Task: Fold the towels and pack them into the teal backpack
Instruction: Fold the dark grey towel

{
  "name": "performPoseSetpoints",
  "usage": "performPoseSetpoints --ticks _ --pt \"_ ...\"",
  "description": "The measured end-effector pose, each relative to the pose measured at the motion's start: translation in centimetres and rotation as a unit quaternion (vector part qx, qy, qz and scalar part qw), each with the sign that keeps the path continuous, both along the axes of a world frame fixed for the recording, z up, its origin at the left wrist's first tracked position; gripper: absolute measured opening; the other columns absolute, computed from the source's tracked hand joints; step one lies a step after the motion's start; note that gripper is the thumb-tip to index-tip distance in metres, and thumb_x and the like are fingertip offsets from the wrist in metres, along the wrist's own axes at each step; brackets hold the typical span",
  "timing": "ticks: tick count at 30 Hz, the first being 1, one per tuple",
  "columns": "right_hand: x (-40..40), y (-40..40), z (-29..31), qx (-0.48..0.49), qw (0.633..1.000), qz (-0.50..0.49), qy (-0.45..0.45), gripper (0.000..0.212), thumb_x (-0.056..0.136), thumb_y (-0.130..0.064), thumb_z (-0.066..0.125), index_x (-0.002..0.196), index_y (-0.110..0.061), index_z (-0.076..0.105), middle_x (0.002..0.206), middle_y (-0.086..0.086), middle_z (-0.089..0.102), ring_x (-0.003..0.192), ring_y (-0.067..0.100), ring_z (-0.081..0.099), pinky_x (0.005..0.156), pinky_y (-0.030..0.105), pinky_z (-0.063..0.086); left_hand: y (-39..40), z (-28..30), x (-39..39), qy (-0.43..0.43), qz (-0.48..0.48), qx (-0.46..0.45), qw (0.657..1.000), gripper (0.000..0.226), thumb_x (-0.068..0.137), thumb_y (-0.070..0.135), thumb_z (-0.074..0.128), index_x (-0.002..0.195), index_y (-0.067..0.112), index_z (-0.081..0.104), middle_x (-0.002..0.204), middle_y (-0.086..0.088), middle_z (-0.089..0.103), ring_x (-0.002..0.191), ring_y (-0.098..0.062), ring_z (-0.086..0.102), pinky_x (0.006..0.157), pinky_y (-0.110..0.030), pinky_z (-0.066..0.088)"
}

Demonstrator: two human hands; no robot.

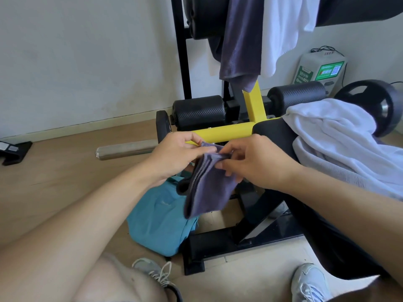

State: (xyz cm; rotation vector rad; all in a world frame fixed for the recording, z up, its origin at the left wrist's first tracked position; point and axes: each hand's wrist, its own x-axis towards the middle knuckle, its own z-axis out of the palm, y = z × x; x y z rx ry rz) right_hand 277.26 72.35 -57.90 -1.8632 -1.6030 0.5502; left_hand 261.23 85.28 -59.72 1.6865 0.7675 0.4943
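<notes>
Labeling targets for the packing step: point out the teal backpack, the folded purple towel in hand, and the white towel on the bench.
teal backpack (159,223): head view, on its front fabric panel.
folded purple towel (207,188): head view, on its hanging lower half.
white towel (340,144): head view, on its bunched middle.

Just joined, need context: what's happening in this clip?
A person is folding towels at a weight bench. Both hands, left hand and right hand, pinch the top edge of a small purple towel, already folded into layers and hanging above the teal backpack on the floor. It is not in the backpack yet. A white towel lies crumpled on the bench, and a second purple towel and another white one hang from the rack behind, still unfolded.
</notes>
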Motion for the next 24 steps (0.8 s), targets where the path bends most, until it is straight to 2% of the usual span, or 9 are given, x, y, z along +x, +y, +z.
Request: performPoseSetpoints --ticks 2,4,8,12,15,16,19,22,24 --pt "0.3 0.2 -0.3 0.032 0.997 -0.028 -0.058 0.006 0.084 -0.040 0.078 0.086 -0.035 0.074 0.063 -0.012 0.067 0.065 0.004 0.062 0.067 0.031 0.053 -0.5 0.5 0.1 -0.008 -0.007 -0.013 1.000 0.017 0.091 0.020 0.074 0.090 0.008 0.062 0.069 -0.005 0.076 0.057 -0.010 0.064 0.053 -0.022 0.049" --pt "0.6 0.4 -0.5 0.056 0.994 -0.036 -0.085 0.011 0.082 -0.046 0.078 0.085 -0.036 0.075 0.067 -0.012 0.058 0.070 0.007 0.056 0.068 0.037 0.051 -0.9 0.8 0.1 -0.009 -0.012 -0.013 1.000 0.017 0.094 0.021 0.070 0.093 0.007 0.061 0.063 -0.002 0.073 0.052 -0.008 0.061 0.046 -0.019 0.046" --pt "0.8 0.4 -0.7 0.068 0.991 -0.023 -0.109 0.019 0.081 -0.052 0.076 0.079 -0.036 0.067 0.084 -0.014 0.053 0.084 0.006 0.049 0.073 0.032 0.047 -0.6 0.7 -0.2 -0.019 -0.003 -0.005 1.000 0.021 0.091 0.027 0.072 0.095 0.008 0.064 0.078 -0.013 0.077 0.068 -0.017 0.065 0.063 -0.029 0.052" --pt "0.7 0.2 -0.6 0.065 0.990 -0.008 -0.124 0.022 0.085 -0.050 0.074 0.077 -0.035 0.060 0.076 -0.020 0.056 0.090 0.006 0.046 0.073 0.029 0.040 -0.4 0.6 -0.3 -0.016 -0.009 0.000 1.000 0.025 0.090 0.036 0.072 0.090 0.012 0.064 0.080 -0.008 0.075 0.070 -0.016 0.062 0.070 -0.032 0.048" --pt "0.6 0.0 -0.6 0.074 0.989 -0.027 -0.124 0.021 0.085 -0.049 0.074 0.080 -0.031 0.065 0.075 -0.019 0.058 0.091 0.009 0.049 0.075 0.030 0.039 -0.4 0.6 -0.4 -0.008 -0.041 0.001 0.999 0.055 0.077 0.061 0.077 0.091 0.009 0.066 0.085 -0.011 0.070 0.079 -0.022 0.061 0.079 -0.039 0.046" --pt "0.6 0.0 -0.7 0.080 0.988 -0.036 -0.127 0.023 0.085 -0.050 0.074 0.081 -0.028 0.067 0.075 -0.018 0.059 0.091 0.010 0.050 0.076 0.030 0.039 -0.5 0.6 -0.4 -0.006 -0.049 0.003 0.999 0.060 0.070 0.063 0.080 0.092 0.009 0.066 0.087 -0.012 0.073 0.081 -0.022 0.062 0.081 -0.040 0.046" --pt "0.7 0.2 -0.8 0.107 0.984 -0.046 -0.136 0.025 0.084 -0.050 0.075 0.079 -0.026 0.068 0.069 -0.013 0.059 0.084 0.013 0.052 0.075 0.030 0.038 -0.5 0.2 -0.4 -0.007 -0.053 0.036 0.998 0.052 0.058 0.044 0.090 0.094 0.014 0.066 0.094 -0.007 0.080 0.086 -0.021 0.072 0.095 -0.044 0.055" --pt "0.9 0.3 -0.5 0.087 0.985 -0.026 -0.145 0.030 0.079 -0.058 0.076 0.076 -0.030 0.066 0.068 -0.011 0.058 0.084 0.014 0.048 0.076 0.029 0.035 -0.2 -0.3 -0.3 -0.017 -0.024 0.071 0.997 0.042 0.070 0.032 0.085 0.097 0.009 0.065 0.094 -0.007 0.080 0.090 -0.025 0.073 0.102 -0.057 0.051" --pt "1.4 0.3 -0.2 0.055 0.974 -0.002 -0.220 0.037 0.074 -0.068 0.073 0.076 -0.032 0.065 0.076 -0.012 0.054 0.089 0.014 0.043 0.082 0.030 0.033 0.4 -0.4 -0.5 -0.031 -0.004 0.065 0.997 0.035 0.074 0.030 0.083 0.096 0.010 0.064 0.096 -0.012 0.079 0.088 -0.026 0.069 0.101 -0.058 0.051"
